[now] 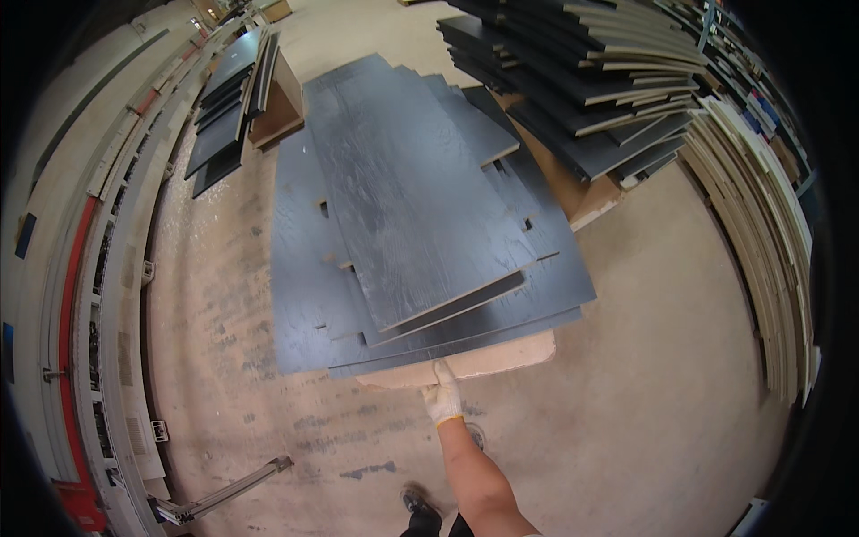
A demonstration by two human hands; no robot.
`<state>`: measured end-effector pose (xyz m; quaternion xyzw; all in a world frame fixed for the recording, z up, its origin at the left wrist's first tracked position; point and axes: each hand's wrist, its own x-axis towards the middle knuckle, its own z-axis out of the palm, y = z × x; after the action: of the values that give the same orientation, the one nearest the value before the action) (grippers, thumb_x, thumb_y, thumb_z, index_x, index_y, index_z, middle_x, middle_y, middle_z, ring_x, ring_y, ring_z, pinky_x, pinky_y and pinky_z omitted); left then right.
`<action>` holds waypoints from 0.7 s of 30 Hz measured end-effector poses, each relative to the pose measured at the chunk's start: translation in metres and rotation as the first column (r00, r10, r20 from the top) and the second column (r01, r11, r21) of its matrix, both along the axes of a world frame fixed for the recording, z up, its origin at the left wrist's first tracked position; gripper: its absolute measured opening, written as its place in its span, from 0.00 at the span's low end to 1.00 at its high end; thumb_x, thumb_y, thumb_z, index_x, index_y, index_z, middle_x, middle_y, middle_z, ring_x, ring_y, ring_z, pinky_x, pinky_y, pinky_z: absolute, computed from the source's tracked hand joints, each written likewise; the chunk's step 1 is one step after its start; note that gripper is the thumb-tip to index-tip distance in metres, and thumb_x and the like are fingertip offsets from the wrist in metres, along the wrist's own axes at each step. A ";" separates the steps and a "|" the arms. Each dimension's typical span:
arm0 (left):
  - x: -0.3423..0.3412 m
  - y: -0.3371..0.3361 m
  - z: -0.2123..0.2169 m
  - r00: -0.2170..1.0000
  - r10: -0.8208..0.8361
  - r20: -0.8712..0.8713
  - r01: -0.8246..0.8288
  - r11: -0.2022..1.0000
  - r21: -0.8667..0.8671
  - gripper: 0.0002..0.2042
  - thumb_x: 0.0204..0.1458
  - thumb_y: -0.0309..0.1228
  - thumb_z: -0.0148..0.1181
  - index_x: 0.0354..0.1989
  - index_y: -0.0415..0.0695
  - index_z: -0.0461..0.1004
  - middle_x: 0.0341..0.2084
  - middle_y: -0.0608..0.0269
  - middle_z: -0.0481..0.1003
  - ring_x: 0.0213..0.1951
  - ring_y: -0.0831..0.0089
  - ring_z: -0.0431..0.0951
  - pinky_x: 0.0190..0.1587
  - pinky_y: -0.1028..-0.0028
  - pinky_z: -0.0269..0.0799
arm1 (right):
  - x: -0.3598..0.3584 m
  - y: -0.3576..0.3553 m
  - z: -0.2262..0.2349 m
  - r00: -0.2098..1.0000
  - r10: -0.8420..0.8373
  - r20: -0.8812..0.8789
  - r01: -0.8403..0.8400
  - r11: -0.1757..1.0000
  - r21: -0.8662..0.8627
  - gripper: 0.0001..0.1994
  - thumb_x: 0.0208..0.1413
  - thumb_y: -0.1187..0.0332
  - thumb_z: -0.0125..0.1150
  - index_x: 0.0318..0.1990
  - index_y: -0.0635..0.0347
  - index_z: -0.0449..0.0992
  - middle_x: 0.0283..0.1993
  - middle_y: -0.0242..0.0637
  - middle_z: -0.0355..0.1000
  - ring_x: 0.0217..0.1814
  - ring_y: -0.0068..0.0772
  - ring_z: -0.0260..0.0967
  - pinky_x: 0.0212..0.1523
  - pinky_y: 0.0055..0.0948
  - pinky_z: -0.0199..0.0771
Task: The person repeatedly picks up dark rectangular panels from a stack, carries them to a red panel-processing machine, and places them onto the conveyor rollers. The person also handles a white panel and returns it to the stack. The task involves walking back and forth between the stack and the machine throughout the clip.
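No lettering, number or sign could be read on the workshop floor. The dark panels [407, 192] piled at center showed no legible marking. At left, a dark-blue patch [25, 235] on a long pale machine [54, 197] yielded no readable text, and blue and white items [762, 115] at far right appeared too small to make out.

A bare right forearm [472, 465] extends forward from the lower edge, angled slightly leftward; the white-gloved right hand [442, 398] grips, thumb [439, 370] straight ahead, fingers [429, 393] curled.
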<state>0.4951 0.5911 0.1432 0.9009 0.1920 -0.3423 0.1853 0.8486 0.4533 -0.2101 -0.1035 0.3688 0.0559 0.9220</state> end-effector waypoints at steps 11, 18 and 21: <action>0.062 0.008 -0.063 0.946 -0.317 0.059 0.321 0.943 -0.083 0.21 0.61 0.43 0.66 0.24 0.36 0.77 0.25 0.40 0.77 0.30 0.37 0.78 0.38 0.44 0.73 | -0.013 0.004 -0.010 1.000 0.029 0.007 -0.028 0.993 -0.111 0.36 0.61 0.55 0.74 0.73 0.59 0.69 0.74 0.32 0.68 0.76 0.33 0.63 0.77 0.42 0.58; 0.032 0.065 -0.037 0.922 -0.376 0.089 0.381 0.924 -0.042 0.23 0.63 0.47 0.64 0.27 0.37 0.76 0.27 0.38 0.78 0.30 0.35 0.79 0.41 0.44 0.76 | -0.037 0.006 0.002 0.999 0.006 -0.048 -0.017 0.972 -0.236 0.36 0.64 0.50 0.71 0.73 0.56 0.68 0.71 0.36 0.69 0.71 0.39 0.68 0.72 0.45 0.69; 0.010 0.092 -0.041 0.911 -0.408 0.064 0.411 0.910 -0.053 0.23 0.64 0.49 0.62 0.31 0.37 0.77 0.29 0.38 0.80 0.32 0.34 0.80 0.45 0.43 0.76 | -0.058 0.004 0.009 0.999 -0.011 -0.048 -0.004 0.953 -0.302 0.37 0.64 0.46 0.69 0.74 0.57 0.66 0.72 0.38 0.68 0.72 0.43 0.67 0.73 0.51 0.68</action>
<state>0.5053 0.6829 0.1021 0.9230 -0.0171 -0.3565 0.1438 0.7902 0.4568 -0.2015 -0.2409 0.3956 -0.0003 0.8863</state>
